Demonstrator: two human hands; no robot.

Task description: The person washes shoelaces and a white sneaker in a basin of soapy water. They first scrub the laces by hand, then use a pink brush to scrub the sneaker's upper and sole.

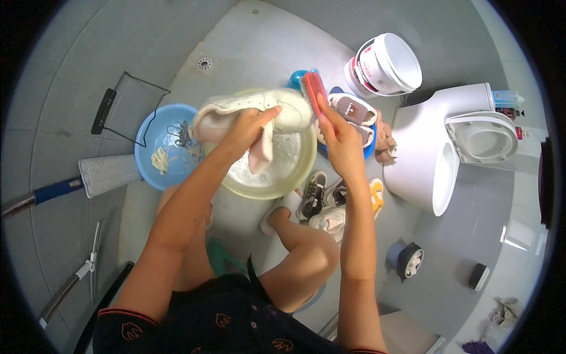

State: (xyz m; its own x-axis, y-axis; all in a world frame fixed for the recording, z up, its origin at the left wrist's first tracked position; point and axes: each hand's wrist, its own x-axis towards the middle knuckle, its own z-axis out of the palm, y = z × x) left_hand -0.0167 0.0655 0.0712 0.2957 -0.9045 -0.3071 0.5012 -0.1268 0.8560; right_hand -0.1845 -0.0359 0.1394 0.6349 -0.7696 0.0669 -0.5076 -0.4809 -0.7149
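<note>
My left hand (252, 128) grips a white shoe (292, 112) by its opening, its tongue hanging down. The shoe is held tilted above a pale yellow basin (311, 162) of foamy water. In my right hand (339, 133) is a red-backed scrubbing brush (315, 88), its bristles against the toe end of the shoe. Left of the yellow basin stands a light blue basin (150, 127) with shoelaces (180, 134) and a pale bundle (159, 160) in it.
More shoes sit in a blue basin (370, 150) beyond my right hand. Dark sneakers (312, 194) and other shoes stand on the floor by my leg. A white bucket (401, 62), a toilet (421, 153) and a small bin (410, 262) are at the right; a flat mop (109, 174) leans at the left.
</note>
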